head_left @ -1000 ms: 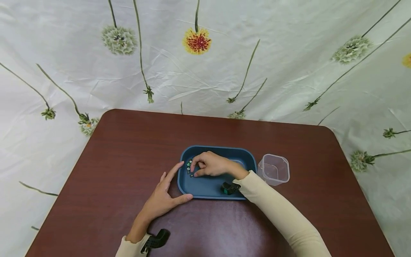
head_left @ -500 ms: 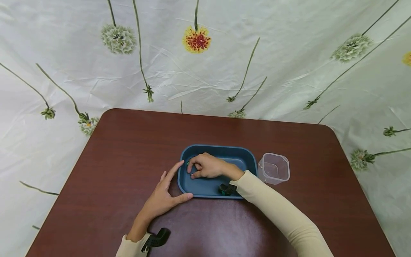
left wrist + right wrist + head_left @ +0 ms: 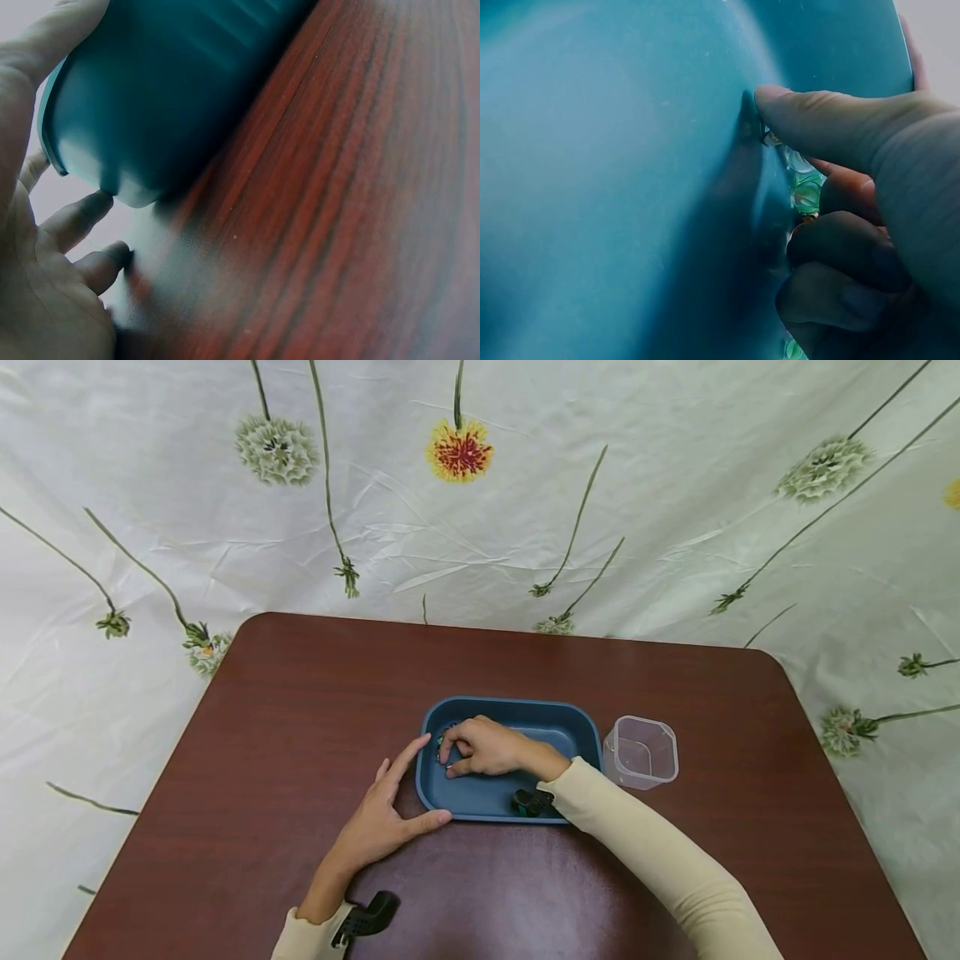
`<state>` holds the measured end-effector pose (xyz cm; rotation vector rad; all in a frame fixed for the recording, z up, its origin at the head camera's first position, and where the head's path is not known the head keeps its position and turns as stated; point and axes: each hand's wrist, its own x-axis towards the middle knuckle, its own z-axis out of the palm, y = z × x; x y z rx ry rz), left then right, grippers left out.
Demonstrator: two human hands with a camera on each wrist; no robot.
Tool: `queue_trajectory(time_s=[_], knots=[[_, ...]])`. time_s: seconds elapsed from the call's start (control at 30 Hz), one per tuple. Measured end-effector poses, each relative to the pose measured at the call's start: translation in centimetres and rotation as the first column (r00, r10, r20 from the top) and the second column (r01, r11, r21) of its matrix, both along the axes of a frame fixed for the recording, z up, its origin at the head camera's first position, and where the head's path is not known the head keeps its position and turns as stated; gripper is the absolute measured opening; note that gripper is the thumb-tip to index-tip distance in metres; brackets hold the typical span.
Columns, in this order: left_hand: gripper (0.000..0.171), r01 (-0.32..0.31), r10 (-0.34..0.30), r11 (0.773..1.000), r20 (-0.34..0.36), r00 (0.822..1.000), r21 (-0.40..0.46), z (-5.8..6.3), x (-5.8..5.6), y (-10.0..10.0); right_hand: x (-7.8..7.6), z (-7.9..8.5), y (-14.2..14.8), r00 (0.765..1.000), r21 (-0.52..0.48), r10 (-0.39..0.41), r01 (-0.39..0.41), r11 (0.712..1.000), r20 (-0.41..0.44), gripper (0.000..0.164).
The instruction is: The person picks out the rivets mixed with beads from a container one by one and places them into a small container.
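One reddish-brown table (image 3: 300,718), rounded at its far corners, filling the lower frame; behind it, across the top, a pale hanging cloth (image 3: 637,410) printed with dandelions and a yellow-red bloom. One blue tray (image 3: 491,802), centre, and just beside its right end one clear tub (image 3: 641,752). One left hand (image 3: 378,827), lower left of centre, fingers spread and loose, forefinger and thumb touching the tray's left end and near edge. One right hand (image 3: 487,747), entering from lower right in a cream sleeve (image 3: 660,868), fingers bent down inside the tray's left part; I cannot tell whether thumb and forefinger pinch a small piece there. The right wrist view adds green glassy pieces (image 3: 808,193) behind the fingers, mostly hidden in the head view. The left wrist view adds the tray's outer wall and streaked wood grain.
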<state>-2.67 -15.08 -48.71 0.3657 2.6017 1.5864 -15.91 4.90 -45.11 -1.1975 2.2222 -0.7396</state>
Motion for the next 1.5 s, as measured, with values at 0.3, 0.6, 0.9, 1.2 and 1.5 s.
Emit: queue_trajectory(time_s=[0.3, 0.6, 0.9, 1.2, 1.5], knots=[[0.100, -0.004, 0.004, 1.000, 0.007, 1.000, -0.011, -0.10, 0.01, 0.01, 0.08, 0.11, 0.07, 1.000, 0.021, -0.002, 0.002, 1.000, -0.017, 0.014], [0.101, -0.010, 0.010, 1.000, 0.007, 1.000, -0.015, -0.06, 0.07, 0.00, 0.15, 0.08, 0.04, 0.999, 0.003, 0.010, -0.010, 1.000, -0.030, 0.014], [0.100, -0.010, 0.010, 1.000, 0.009, 1.000, -0.014, -0.09, 0.13, 0.01, 0.23, 0.25, 0.12, 1.000, 0.000, 0.016, -0.016, 1.000, -0.012, 0.017], [0.100, -0.004, 0.004, 1.000, 0.006, 1.000, -0.007, 0.06, 0.12, 0.09, 0.27, 0.40, 0.26, 1.000, 0.003, 0.013, -0.013, 1.000, -0.002, 0.017], [0.100, -0.003, 0.003, 1.000, 0.006, 1.000, -0.004, 0.05, 0.09, 0.09, 0.26, 0.49, 0.43, 1.000, 0.007, -0.001, 0.001, 1.000, 0.017, 0.018]])
